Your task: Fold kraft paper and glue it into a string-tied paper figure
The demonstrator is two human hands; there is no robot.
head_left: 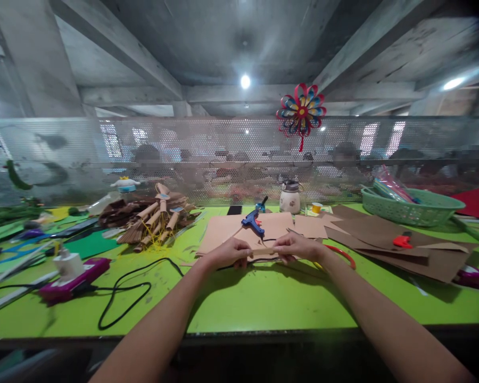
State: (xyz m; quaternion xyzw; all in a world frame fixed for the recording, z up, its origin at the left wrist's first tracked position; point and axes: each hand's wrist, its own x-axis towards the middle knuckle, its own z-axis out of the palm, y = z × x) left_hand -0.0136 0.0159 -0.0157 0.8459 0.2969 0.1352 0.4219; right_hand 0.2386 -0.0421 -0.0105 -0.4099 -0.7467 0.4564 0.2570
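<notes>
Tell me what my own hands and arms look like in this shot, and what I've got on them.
Your left hand and right hand are both ungloved. No sleeve shows on your left forearm or right forearm, and I see no watch or bracelet. The fingers are too small to rule out a thin ring.

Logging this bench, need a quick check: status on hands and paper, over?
Left hand, right hand: fingers closed on brown paper strip, held between them. Blue glue gun just beyond. Black cord close by.
</notes>
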